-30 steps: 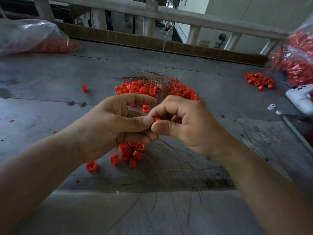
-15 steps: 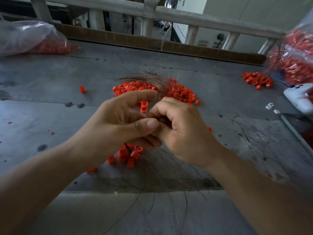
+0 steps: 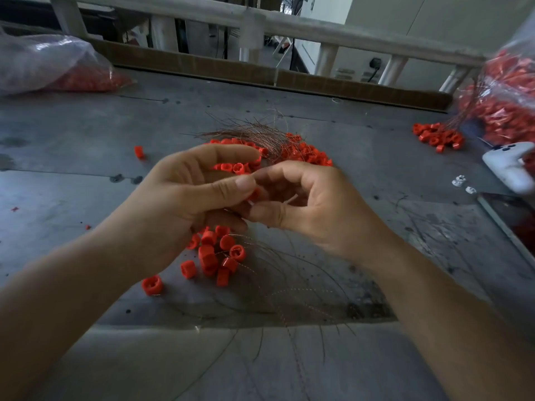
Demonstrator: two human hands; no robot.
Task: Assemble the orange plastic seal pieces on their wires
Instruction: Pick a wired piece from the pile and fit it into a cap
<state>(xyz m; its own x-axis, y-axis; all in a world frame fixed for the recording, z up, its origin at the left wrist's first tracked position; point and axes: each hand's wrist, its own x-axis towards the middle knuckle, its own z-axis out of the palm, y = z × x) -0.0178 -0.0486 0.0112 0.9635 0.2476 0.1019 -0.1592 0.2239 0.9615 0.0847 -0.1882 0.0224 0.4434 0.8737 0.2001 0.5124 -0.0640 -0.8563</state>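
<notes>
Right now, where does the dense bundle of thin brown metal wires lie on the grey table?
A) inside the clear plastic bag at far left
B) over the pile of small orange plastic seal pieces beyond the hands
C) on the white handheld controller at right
B: the wire bundle fans out across the top of the pile of orange seal pieces, its strands overlapping them.

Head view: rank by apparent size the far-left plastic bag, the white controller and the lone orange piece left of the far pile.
1. plastic bag, cut off by the frame.
2. white controller, also cut off.
3. lone orange piece.
</notes>
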